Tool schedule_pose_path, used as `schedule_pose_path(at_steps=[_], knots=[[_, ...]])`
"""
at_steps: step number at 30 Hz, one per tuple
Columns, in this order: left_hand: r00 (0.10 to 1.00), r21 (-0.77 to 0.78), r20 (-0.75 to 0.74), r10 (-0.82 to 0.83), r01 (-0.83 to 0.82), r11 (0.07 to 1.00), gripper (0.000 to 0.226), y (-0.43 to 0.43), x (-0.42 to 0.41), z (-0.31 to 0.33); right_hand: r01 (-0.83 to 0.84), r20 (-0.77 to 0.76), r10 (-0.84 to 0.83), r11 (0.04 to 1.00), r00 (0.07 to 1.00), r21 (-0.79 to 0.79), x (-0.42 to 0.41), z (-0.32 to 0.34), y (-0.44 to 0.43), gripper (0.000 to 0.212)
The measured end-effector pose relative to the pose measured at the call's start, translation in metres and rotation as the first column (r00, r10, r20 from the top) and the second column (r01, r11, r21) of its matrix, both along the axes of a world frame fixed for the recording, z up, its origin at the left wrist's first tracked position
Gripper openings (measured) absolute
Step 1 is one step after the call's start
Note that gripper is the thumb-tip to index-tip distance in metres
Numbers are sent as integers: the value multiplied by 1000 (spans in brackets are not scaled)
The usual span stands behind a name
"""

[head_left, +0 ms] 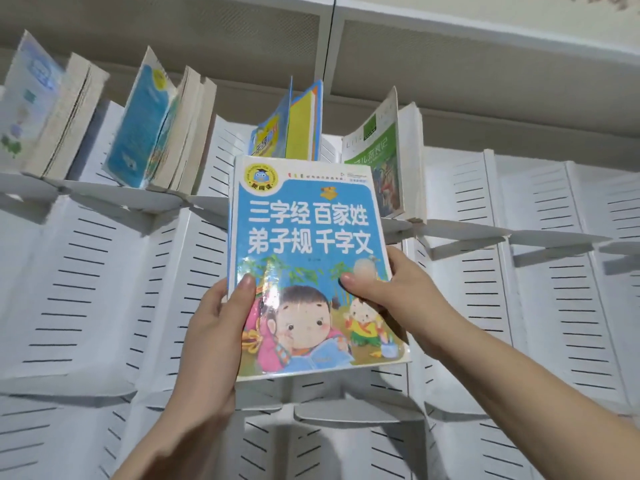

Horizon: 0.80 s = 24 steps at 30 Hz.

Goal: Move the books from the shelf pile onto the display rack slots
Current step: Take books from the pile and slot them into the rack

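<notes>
Book held upright between left hand and right hand.

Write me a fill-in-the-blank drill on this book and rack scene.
The left hand and right hand grip one ____.
Each hand's ____ lies on its front cover.
That cover's background is mostly ____.
The green-covered book stands on the rack, upper ____ of it.
Missing: book; thumb; blue; right.

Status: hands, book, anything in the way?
Left hand and right hand grip blue book at its sides. Upright, not yet racked. Yellow book and green book stand on ledge behind it.
</notes>
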<state>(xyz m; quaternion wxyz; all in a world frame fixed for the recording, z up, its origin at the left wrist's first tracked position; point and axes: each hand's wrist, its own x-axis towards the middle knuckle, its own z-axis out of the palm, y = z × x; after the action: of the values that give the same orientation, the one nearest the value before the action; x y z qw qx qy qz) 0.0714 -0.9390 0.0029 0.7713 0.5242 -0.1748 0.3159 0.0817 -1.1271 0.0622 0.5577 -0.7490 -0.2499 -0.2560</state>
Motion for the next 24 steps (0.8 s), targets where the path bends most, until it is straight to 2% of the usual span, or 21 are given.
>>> schedule_pose_path(at_steps=[2, 4, 7, 9, 13, 17, 22, 24], knots=[[991, -19, -13, -134, 134, 991, 31, 2, 0, 4, 17, 36, -22, 992, 999, 126, -2, 0, 3, 48], [969, -35, -35, -244, 242, 970, 41, 5, -2, 8, 20, 57, -32, 981, 998, 193, -7, 4, 5, 42], [991, -11, -12, -131, 131, 991, 25, 8, -2, 11, 24, 98, -56, 953, 994, 303, -10, 10, 3, 22], [999, -28, 19, -39, 40, 999, 16, 4, -2, 17, 18, 124, -62, 944, 990, 328, -8, 14, 0, 18], [997, -92, 63, 50, -44, 995, 12, 1, 0, 28, 38, 181, -120, 915, 976, 402, 3, 39, -6, 35], [993, -94, 44, 113, -108, 990, 13, 15, 9, 27, 152, 275, -362, 808, 891, 570, 16, 96, -26, 41], [988, -79, 17, 155, -153, 985, 23, 29, 11, 25, 375, 340, -592, 765, 731, 524, 38, 145, -48, 35], [988, -67, 31, 152, -150, 986, 25, 32, 10, 26, 466, 323, -636, 751, 701, 467, 58, 149, -51, 35]])
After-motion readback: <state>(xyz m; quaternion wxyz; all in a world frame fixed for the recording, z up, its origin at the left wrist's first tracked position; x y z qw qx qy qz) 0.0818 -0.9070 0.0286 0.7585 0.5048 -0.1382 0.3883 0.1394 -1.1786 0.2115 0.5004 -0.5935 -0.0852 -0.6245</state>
